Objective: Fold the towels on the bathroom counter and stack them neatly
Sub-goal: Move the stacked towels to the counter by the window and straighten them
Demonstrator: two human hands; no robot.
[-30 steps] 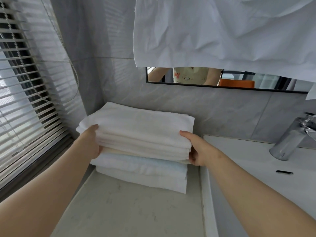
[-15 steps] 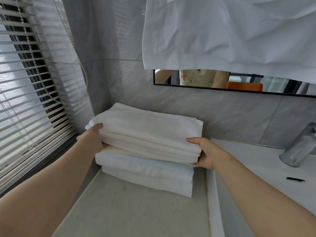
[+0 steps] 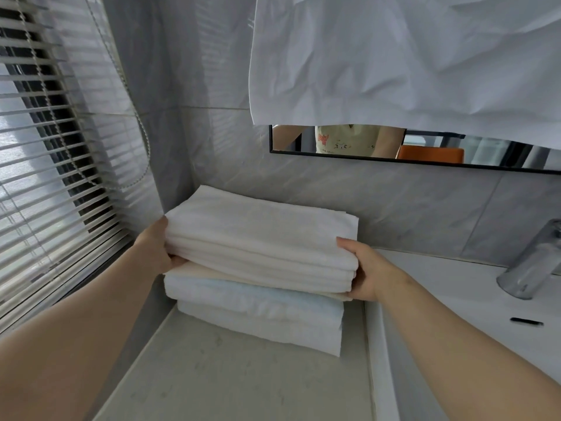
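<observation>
A stack of folded white towels stands on the pale counter [image 3: 230, 378] in the corner by the wall. The top folded white towel [image 3: 261, 235] lies across the lower towels [image 3: 258, 317], which include a cream one and a pale blue one. My left hand [image 3: 158, 247] grips the top towel's left end, thumb on top and fingers tucked under it. My right hand [image 3: 364, 268] grips its right end the same way, thumb on the upper edge. Fingers of both hands are hidden beneath the towel.
Window blinds [image 3: 45, 177] with a bead cord run along the left. A white cloth [image 3: 409, 62] hangs over the black-framed mirror [image 3: 425, 153]. To the right lie a white basin [image 3: 455, 314] and a chrome tap [image 3: 534, 262].
The view has shifted slightly left, so the stack sits a little further right in frame. Both hands keep the same hold on the top towel's ends.
</observation>
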